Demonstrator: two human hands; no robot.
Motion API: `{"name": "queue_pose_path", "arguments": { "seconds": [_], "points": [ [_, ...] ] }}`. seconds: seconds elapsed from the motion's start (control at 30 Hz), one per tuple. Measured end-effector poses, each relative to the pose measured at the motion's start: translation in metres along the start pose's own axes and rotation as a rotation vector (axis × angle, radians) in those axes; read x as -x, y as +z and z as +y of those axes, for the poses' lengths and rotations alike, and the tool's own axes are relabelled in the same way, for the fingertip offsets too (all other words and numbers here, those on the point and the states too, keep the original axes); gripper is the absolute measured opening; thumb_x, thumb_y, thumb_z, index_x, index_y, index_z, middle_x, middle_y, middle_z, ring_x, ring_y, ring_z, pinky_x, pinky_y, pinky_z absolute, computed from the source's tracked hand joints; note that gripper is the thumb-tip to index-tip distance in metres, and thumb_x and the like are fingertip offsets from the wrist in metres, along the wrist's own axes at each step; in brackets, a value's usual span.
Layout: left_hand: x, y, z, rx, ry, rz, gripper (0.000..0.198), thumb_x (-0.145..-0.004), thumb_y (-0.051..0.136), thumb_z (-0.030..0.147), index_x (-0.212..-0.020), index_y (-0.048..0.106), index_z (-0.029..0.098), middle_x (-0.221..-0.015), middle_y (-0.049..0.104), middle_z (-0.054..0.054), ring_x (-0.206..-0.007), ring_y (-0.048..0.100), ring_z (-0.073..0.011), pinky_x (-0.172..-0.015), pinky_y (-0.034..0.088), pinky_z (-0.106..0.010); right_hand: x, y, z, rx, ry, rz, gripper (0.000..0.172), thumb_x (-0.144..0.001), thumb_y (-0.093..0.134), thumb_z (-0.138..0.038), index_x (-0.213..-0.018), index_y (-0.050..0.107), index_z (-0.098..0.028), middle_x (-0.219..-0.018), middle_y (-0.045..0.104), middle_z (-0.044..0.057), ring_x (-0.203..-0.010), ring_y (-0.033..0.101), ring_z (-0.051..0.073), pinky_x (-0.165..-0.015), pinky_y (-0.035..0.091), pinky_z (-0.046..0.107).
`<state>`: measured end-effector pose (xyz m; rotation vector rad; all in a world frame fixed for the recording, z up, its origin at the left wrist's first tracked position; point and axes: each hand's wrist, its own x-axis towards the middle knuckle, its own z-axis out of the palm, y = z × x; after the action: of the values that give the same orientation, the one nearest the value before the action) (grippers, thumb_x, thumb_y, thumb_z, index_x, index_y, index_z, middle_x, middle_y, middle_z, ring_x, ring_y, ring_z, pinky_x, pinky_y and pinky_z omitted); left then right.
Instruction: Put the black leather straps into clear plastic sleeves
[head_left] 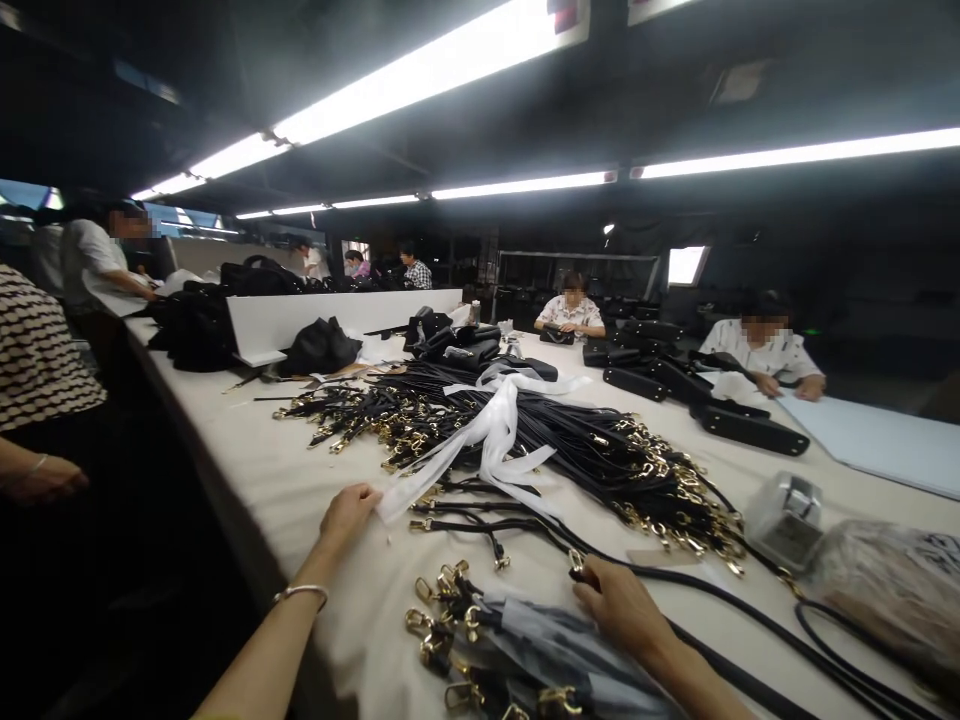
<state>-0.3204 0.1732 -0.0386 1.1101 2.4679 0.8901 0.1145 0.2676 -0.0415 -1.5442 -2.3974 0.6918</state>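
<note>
At the end of a white translucent strip [491, 425], my left hand [351, 512] has its fingers closed on it. The strip lies over a large pile of black straps [570, 440] with gold clasps. My right hand [619, 605] pinches the gold clasp end of a black strap [576, 562]. Below it, nearer to me, lies a bundle of black straps with gold clasps [471, 622], partly wrapped in translucent material.
Black bags [750, 428] and a dark cloth heap [322, 345] lie farther back on the table [262, 450]. A clear plastic box [786, 520] and plastic bag [892, 590] are right. Several people sit or stand around; one person's hand [45, 480] is left.
</note>
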Motion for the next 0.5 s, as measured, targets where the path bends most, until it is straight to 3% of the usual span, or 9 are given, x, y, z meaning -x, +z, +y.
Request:
{"name": "queue_pose_path", "arguments": {
  "seconds": [0.1,0.2,0.27,0.4,0.47,0.5],
  "points": [
    [0.007,-0.013,-0.002,0.165,0.064,0.055,0.027,-0.080,0.067,0.033,-0.059,0.057,0.019,-0.060,0.060,0.002,-0.060,0.056,-0.0170,-0.062,0.044,-0.029,0.001,-0.006,0.004,-0.171,0.088,-0.031,0.011,-0.082,0.052,-0.028,-0.085,0.056,-0.018,-0.076,0.069,0.003,-0.061,0.059,0.015,-0.053,0.036,0.022],
    [0.019,-0.024,0.012,0.394,0.173,0.144,0.025,-0.069,0.062,0.039,-0.055,0.052,0.021,-0.091,0.072,-0.006,-0.070,0.057,-0.0193,-0.062,0.044,-0.029,0.008,-0.023,0.001,-0.306,0.136,-0.053,0.028,-0.084,0.053,-0.045,-0.083,0.057,-0.017,-0.068,0.067,0.002,-0.046,0.047,0.010,-0.045,0.029,0.020],
    [0.031,-0.034,0.030,0.556,0.253,0.164,0.029,-0.071,0.056,0.047,-0.058,0.049,0.021,-0.111,0.070,-0.009,-0.070,0.057,-0.0172,-0.063,0.047,-0.029,0.016,-0.042,-0.008,-0.352,0.142,-0.020,0.044,-0.082,0.053,-0.060,-0.073,0.057,-0.016,-0.056,0.061,0.001,-0.043,0.040,0.008,-0.043,0.026,0.020],
    [0.067,-0.071,0.063,1.225,0.376,0.094,0.031,-0.070,0.069,0.042,-0.063,0.047,0.020,-0.098,0.072,-0.005,-0.061,0.051,-0.0119,-0.058,0.046,-0.025,0.031,-0.101,-0.031,-0.399,0.117,0.103,0.060,-0.074,0.059,-0.074,-0.074,0.066,-0.015,-0.044,0.037,-0.006,-0.041,0.028,0.007,-0.043,0.020,0.022],
    [0.087,-0.099,0.063,1.521,0.427,0.127,0.031,-0.064,0.079,0.033,-0.063,0.051,0.019,-0.082,0.069,0.000,-0.059,0.049,-0.0106,-0.055,0.044,-0.021,0.037,-0.145,-0.042,-0.411,0.079,0.184,0.063,-0.073,0.062,-0.075,-0.081,0.070,-0.014,-0.045,0.033,-0.008,-0.042,0.024,0.007,-0.043,0.019,0.023],
    [0.095,-0.113,0.058,1.560,0.443,0.174,0.029,-0.064,0.081,0.033,-0.064,0.055,0.020,-0.076,0.066,0.001,-0.059,0.048,-0.0107,-0.055,0.044,-0.021,0.040,-0.171,-0.048,-0.410,0.054,0.234,0.062,-0.072,0.064,-0.074,-0.083,0.071,-0.013,-0.046,0.033,-0.008,-0.042,0.024,0.007,-0.042,0.020,0.023]
  ]
}}
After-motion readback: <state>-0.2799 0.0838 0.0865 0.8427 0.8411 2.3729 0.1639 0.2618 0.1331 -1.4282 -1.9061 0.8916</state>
